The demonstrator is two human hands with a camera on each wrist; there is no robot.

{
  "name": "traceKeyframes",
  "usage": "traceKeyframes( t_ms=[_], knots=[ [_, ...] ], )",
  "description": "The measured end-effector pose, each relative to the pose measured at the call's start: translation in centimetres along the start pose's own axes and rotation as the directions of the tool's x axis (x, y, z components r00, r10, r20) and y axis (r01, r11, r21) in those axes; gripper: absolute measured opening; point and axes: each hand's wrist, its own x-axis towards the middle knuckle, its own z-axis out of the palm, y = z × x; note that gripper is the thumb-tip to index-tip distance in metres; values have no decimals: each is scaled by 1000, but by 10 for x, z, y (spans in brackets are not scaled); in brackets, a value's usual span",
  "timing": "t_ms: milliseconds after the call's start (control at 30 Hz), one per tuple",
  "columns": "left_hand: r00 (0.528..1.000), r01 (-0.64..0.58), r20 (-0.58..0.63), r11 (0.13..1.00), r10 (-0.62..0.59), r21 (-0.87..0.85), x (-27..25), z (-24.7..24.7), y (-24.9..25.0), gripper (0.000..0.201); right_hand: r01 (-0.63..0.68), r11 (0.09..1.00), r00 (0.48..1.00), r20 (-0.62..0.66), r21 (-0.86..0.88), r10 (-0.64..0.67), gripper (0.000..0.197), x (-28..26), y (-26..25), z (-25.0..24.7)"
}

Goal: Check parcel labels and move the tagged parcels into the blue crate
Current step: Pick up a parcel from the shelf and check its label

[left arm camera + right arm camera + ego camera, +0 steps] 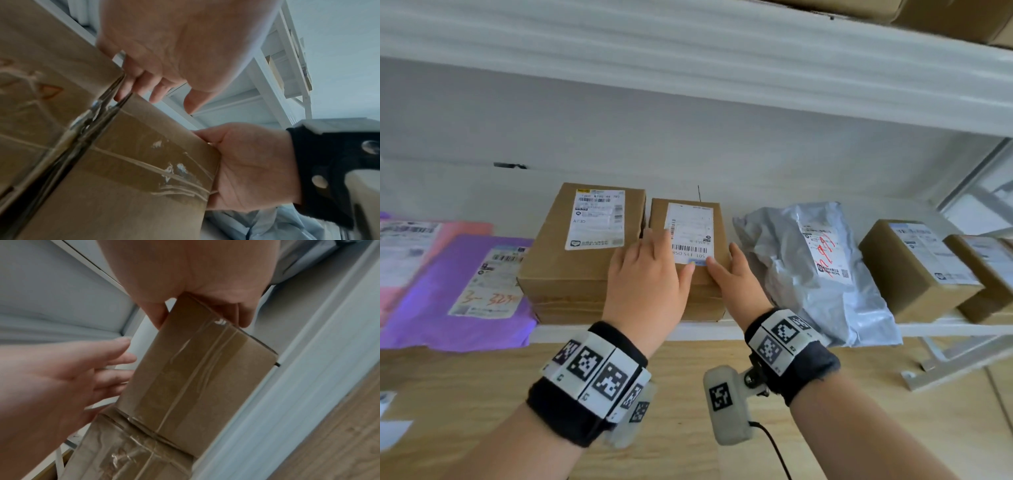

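- Head view showed the small brown parcel (688, 240) sitting on the white shelf (722, 330), straight ahead of me and between my two hands, with its front face at the shelf's front edge.
- My left hand (650, 274) lay over the parcel's near left corner, fingers stretched forward, their tips on or just beside the white label (691, 236). I could not tell whether it carried any weight.
- My right hand (736, 277) was at the parcel's near right corner. Right wrist view showed the thumb on one face and the fingers on the adjoining side, so I judged this hand clamped on the parcel.
- Both hands were about equally near; the right one had the firmer hold.
- The parcel's long axis ran away from me, front to back, with the label's barcode end towards me.
- A larger brown box (582, 246) stood touching or just beside the parcel on its left; a grey mailer bag (815, 270) lay just beside it on the right.
- The blue crate was not in any view, so I could not state its direction.
- Judgement: the label check was in hand, and the parcel was not yet off the shelf. The coming move would be a straight pull towards me along the long axis, as the neighbours leave little room sideways.
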Motion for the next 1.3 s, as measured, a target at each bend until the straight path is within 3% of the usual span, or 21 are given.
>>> traceKeyframes(
  t_ms=[300, 533, 633, 733, 800, 900, 967, 1100, 1300],
  knots=[
    [998, 56, -5, 978, -56, 201, 5, 13, 4, 61, 65, 997, 998, 17, -32, -65, 63, 10, 11, 2],
    [997, 40, -66, 983, -29, 176, -1, 6, 3, 59, 104, 994, 994, 40, 15, -105, 61, 6, 11, -1],
    [998, 21, -65, 995, -15, 98, -5, -1, 3, 66, 133, 989, 990, 45, 70, -136, 61, -2, 14, -3],
    [987, -55, -160, 984, 28, -170, -13, -9, 4, 68, 185, 974, 981, 30, 134, -191, 59, -9, 20, -8],
    [978, -62, -206, 901, -31, -430, -18, -12, 5, 64, 236, 949, 969, 27, 207, -246, 56, -18, 20, -14],
    [966, -30, -196, 675, -171, -737, -20, -14, 4, 62, 345, 910, 936, -10, 232, -352, 63, -28, 21, -24],
    [965, -6, -161, 595, -207, -804, -19, -16, 4, 60, 403, 897, 912, -1, 184, -409, 75, -32, 23, -28],
    [986, -5, -97, 552, -139, -834, -19, -18, 5, 48, 491, 866, 869, 16, 95, -495, 81, -35, 25, -33],
    [992, 20, -28, 380, -122, -925, -23, -14, 6, 63, 505, 858, 859, 39, 99, -510, 87, -34, 31, -35]
  ],
)
